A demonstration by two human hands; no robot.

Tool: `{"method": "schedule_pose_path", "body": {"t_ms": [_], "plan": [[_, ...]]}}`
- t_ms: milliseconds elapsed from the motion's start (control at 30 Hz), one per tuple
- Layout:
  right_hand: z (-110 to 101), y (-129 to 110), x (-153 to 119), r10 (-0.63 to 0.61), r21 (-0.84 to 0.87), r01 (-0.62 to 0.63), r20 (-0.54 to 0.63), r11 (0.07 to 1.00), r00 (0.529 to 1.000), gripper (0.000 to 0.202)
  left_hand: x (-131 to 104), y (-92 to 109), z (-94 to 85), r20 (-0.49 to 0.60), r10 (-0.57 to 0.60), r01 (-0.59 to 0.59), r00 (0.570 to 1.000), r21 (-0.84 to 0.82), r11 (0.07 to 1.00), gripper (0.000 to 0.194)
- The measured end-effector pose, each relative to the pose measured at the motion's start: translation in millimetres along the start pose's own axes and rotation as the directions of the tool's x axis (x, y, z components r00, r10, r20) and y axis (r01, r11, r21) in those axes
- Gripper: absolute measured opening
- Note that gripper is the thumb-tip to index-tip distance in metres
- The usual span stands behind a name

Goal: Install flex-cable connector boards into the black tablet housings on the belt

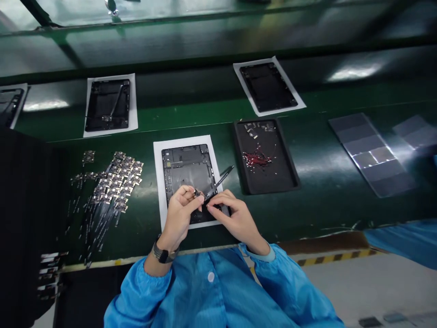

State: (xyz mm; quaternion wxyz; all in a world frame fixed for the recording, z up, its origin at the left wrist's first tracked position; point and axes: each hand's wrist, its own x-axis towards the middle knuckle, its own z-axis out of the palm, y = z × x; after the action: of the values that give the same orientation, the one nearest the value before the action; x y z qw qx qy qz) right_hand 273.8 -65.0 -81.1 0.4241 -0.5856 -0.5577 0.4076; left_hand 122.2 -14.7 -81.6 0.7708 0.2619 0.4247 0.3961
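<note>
Fingers pinch board, seemingly over casing, inside edges.

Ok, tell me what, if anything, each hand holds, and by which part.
The left hand holds a small circuit board by an edge, in a fingertip grip; whether the right hand holds anything cannot be told.

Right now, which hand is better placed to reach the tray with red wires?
Probably the right hand: it lies nearer the dark tray, while the left hand grips a small part.

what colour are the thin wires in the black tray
The thin wires are mostly red, seen best in the head view.
</note>
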Motion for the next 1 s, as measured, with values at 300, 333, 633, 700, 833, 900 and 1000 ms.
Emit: {"method": "schedule_pose_path", "body": {"t_ms": [300, 333, 633, 700, 833, 900, 1000], "plan": [[-1.0, -1.9, 0.6, 0.029, 0.022, -0.029, 0.006, 0.999, 1.0, 0.013, -5.1, -0.3, -0.8, -0.098, -0.017, 0.027, 0.995, 0.101, 0.995, 0.023], [-1.3, -2.1, 0.7, 0.034, 0.022, -0.034, 0.01, 0.999, 0.999, 0.014, -5.1, -0.6, -0.7, -0.101, -0.016, 0.026, 0.995, 0.102, 0.994, 0.023], [-2.8, -0.9, 0.5, 0.06, 0.056, -0.062, 0.023, 0.997, 0.998, 0.011, -5.4, -4.9, 3.9, -0.127, 0.027, -0.002, 0.992, 0.197, 0.98, 0.028], [-2.8, -0.5, 0.2, 0.063, 0.066, -0.064, 0.02, 0.996, 0.998, 0.011, -6.6, -5.6, 4.5, -0.12, 0.03, -0.005, 0.992, 0.209, 0.978, 0.029], [-4.3, -1.8, 0.7, 0.095, 0.09, -0.097, 0.024, 0.991, 0.995, 0.012, -8.5, -4.6, 2.8, -0.095, 0.039, -0.018, 0.995, 0.215, 0.976, 0.026], [-5.8, -2.6, 1.3, 0.11, 0.09, -0.113, 0.039, 0.99, 0.993, 0.013, -8.8, -3.0, 1.1, -0.067, 0.029, -0.014, 0.997, 0.219, 0.976, 0.023], [-8.5, -2.7, 2.3, 0.128, 0.081, -0.133, 0.065, 0.988, 0.99, 0.014, -8.7, -0.5, -1.0, -0.053, 0.005, 0.008, 0.999, 0.239, 0.971, 0.022]]}}
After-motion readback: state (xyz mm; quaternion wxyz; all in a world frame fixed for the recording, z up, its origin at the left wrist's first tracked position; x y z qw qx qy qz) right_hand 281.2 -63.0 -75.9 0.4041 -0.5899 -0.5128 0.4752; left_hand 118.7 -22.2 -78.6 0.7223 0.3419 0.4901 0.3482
